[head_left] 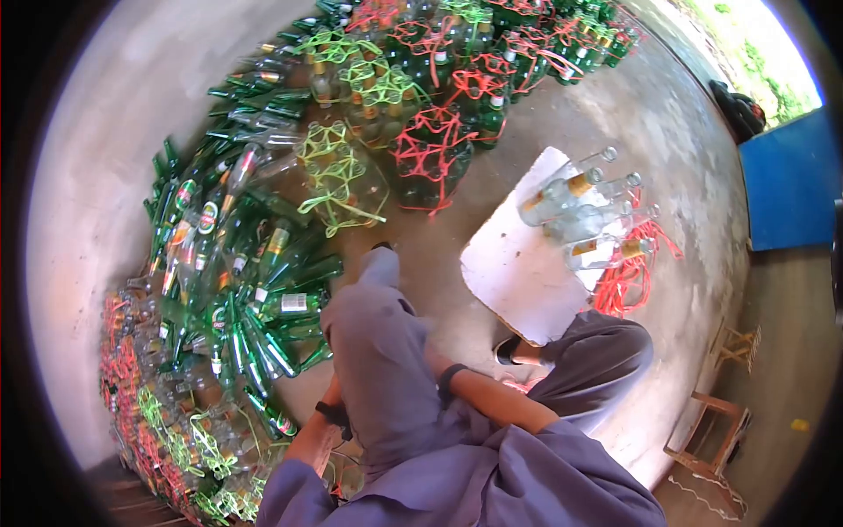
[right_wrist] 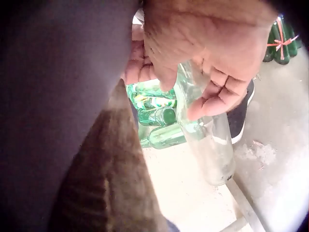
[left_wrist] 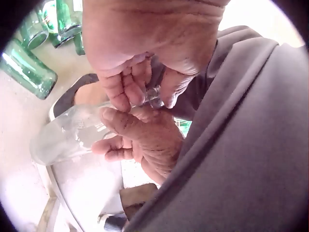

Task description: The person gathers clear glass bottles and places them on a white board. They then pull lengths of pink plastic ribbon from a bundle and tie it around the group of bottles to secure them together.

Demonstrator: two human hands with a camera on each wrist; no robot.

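A clear glass bottle (left_wrist: 63, 137) is held between both hands below the raised knee. In the left wrist view, my left hand (left_wrist: 149, 38) pinches the mouth end of its neck between thumb and curled fingers. Just under it, my right hand (left_wrist: 152, 137) grips the neck, thumb lying along the glass. The right wrist view shows the right hand (right_wrist: 207, 43) at the neck, with the bottle's body (right_wrist: 210, 154) slanting down from it. Partly hidden there, the left hand (right_wrist: 140, 63) sits beside the trouser leg. The knee hides both hands in the head view.
Several clear bottles (head_left: 575, 220) lie on a white board (head_left: 500, 263) at the right, beside red twine (head_left: 623, 285). Loose green bottles (head_left: 263, 307) are heaped at the left. Bundles tied with red (head_left: 430, 145) and green twine (head_left: 334, 171) stand ahead. A wooden stool (head_left: 716, 430) is at the right.
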